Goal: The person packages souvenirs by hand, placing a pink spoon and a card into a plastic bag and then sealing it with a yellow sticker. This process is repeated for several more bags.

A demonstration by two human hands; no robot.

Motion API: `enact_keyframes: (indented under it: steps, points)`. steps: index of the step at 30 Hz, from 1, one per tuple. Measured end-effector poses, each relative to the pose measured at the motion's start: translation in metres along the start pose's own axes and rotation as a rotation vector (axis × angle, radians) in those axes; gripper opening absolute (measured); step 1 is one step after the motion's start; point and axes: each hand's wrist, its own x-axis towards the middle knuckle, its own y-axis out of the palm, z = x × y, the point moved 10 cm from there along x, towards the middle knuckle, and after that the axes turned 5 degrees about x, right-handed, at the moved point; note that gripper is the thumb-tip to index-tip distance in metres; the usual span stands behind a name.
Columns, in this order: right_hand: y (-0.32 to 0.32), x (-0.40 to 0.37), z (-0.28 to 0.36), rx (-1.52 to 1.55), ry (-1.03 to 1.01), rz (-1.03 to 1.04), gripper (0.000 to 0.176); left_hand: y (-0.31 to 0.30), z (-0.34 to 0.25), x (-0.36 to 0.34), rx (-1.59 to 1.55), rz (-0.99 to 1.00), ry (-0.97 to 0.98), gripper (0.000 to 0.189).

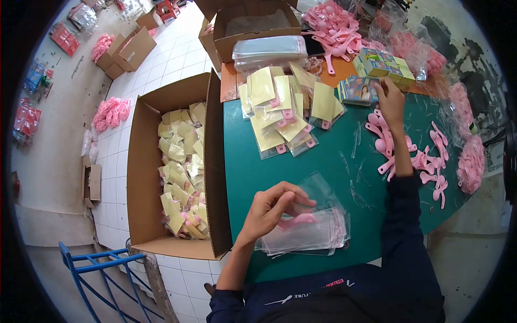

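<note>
My left hand (273, 209) is closed, thumb against the curled fingers, on a clear plastic bag (319, 187) that rises past the fingertips. A pink measuring spoon (299, 219) shows just below those fingers, partly hidden by the hand. Under it lies a stack of clear bags (309, 238) on the green table. Reaching far out, my right hand (392, 101) pinches the right edge of a printed card at the top of a card pile (356, 90). Loose pink spoons (380, 145) lie beneath and beside the right forearm.
Packed bags with yellowish cards (277, 107) are heaped at the table's back left. A deep cardboard box (141, 177) of similar packs stands left of the table. Card bundles (383, 64), a pink spoon heap (335, 27) and a bag pile (269, 49) line the back.
</note>
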Motion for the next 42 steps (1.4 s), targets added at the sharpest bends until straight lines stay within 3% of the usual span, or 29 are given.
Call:
enact_keyframes:
  steps: [2, 4, 6, 9, 12, 17, 20, 21, 26, 28, 35, 41, 42]
  points:
    - [-0.001, -0.037, 0.047, 0.291, -0.417, 0.177, 0.018, -0.008, 0.006, 0.004, 0.086, -0.074, -0.102, 0.026]
    - [0.0, -0.089, 0.073, 0.43, -0.149, 0.377, 0.015, -0.01, 0.007, 0.01, 0.112, -0.101, -0.137, 0.027]
    - [-0.006, -0.125, 0.091, 0.483, -0.023, 0.44, 0.013, -0.009, 0.011, 0.012, 0.124, -0.107, -0.172, 0.028]
    - [0.0, -0.15, 0.098, 0.415, -0.088, 0.532, 0.012, -0.009, 0.018, 0.013, 0.141, -0.089, -0.205, 0.029]
    - [-0.002, -0.162, 0.125, 0.176, -0.411, 0.561, 0.012, -0.007, 0.014, 0.014, 0.186, -0.097, -0.167, 0.029]
    - [-0.035, -0.127, 0.089, 0.289, -0.146, 0.217, 0.006, -0.01, 0.01, 0.01, 0.2, -0.143, -0.109, 0.03]
    - [-0.017, -0.134, 0.082, 0.396, -0.096, 0.402, 0.006, -0.011, 0.01, 0.011, 0.238, -0.141, -0.143, 0.029]
    - [-0.01, -0.142, 0.088, 0.444, 0.014, 0.459, 0.006, -0.012, 0.009, 0.011, 0.253, -0.15, -0.155, 0.029]
    - [0.007, -0.155, 0.112, 0.255, -0.273, 0.57, 0.009, -0.01, 0.008, 0.012, 0.239, -0.166, -0.182, 0.028]
    - [0.009, -0.16, 0.12, 0.196, -0.352, 0.611, 0.01, -0.008, 0.006, 0.014, 0.373, -0.122, -0.143, 0.028]
    - [-0.005, -0.144, 0.101, 0.194, -0.264, 0.55, 0.01, -0.011, 0.008, 0.017, 0.25, -0.149, -0.164, 0.027]
    - [0.007, -0.155, 0.119, 0.128, -0.321, 0.619, 0.012, -0.004, 0.012, 0.018, 0.519, -0.08, -0.167, 0.028]
    - [0.003, -0.153, 0.119, 0.097, -0.337, 0.569, 0.012, -0.004, 0.011, 0.018, 0.442, -0.093, -0.155, 0.028]
